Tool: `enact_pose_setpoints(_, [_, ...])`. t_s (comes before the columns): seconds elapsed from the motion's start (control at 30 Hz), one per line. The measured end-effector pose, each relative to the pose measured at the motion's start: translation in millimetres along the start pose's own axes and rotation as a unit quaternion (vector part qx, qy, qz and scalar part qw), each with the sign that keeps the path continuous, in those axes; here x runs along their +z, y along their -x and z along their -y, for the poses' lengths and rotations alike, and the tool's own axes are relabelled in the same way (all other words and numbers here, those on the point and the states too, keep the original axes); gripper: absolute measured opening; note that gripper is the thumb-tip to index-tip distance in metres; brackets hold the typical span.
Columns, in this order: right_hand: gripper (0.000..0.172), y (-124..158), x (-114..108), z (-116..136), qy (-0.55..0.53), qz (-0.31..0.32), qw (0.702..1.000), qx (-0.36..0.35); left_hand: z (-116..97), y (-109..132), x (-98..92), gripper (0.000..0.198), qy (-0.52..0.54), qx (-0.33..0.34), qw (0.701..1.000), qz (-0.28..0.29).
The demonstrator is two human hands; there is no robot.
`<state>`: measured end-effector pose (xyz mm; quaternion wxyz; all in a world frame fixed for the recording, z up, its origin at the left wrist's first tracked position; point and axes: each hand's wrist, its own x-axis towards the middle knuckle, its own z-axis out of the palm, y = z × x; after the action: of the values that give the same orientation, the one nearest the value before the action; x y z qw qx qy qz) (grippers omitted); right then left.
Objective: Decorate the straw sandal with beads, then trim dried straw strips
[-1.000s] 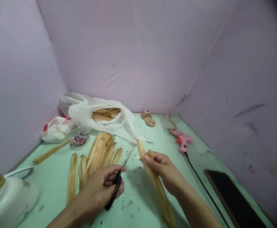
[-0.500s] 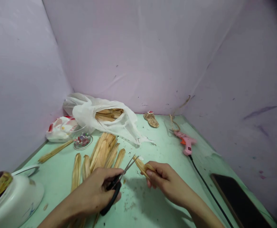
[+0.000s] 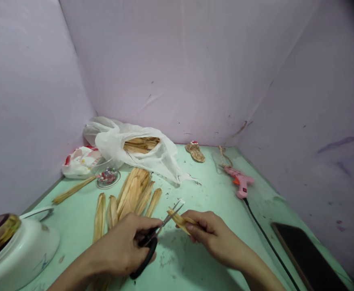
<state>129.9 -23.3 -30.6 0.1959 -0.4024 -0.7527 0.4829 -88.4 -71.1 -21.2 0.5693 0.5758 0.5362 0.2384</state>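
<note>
Head cam: L hand point(image 3: 128, 246) grips black-handled scissors point(image 3: 148, 256), blades slightly apart and crossing the tip of a dried husk strip point(image 3: 179, 222); can't tell if they touch it. R hand point(image 3: 209, 233) pinches that strip over the desk's point(image 3: 195, 258) front half. Husk pile point(image 3: 132, 192) lies L of ctr, nr L hand. White bag point(image 3: 108, 139) w/ more husks point(image 3: 142, 144) sits nr back L corner; pink glue gun point(image 3: 240, 182) & phone point(image 3: 307, 256) nr R edge.
</note>
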Motion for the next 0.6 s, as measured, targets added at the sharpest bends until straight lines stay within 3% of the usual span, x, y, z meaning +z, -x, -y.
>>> enact_pose_setpoints(0.23, [0.026,1.5,-1.9,-3.2,-0.004,0.003,1.000,0.005,-7.6,-1.1,2.2,0.019,0.011,0.027,0.999,0.028])
enact_pose_setpoints(0.43, [0.024,1.6,-5.0,-3.0,-0.023,0.004,0.999,0.023,-1.4,-4.1,0.5,0.025,0.051,-0.048,0.998,0.004])
enact_pose_setpoints(0.53, [0.024,0.8,-3.5,0.2,-0.104,-0.019,0.994,0.035,-3.7,-5.7,-1.6,0.035,0.083,-0.071,0.994,-0.032])
enact_pose_setpoints(0.6, [0.020,0.3,-2.7,2.8,-0.222,-0.054,0.973,0.040,-6.3,-6.1,-2.8,0.041,0.113,-0.064,0.989,-0.065])
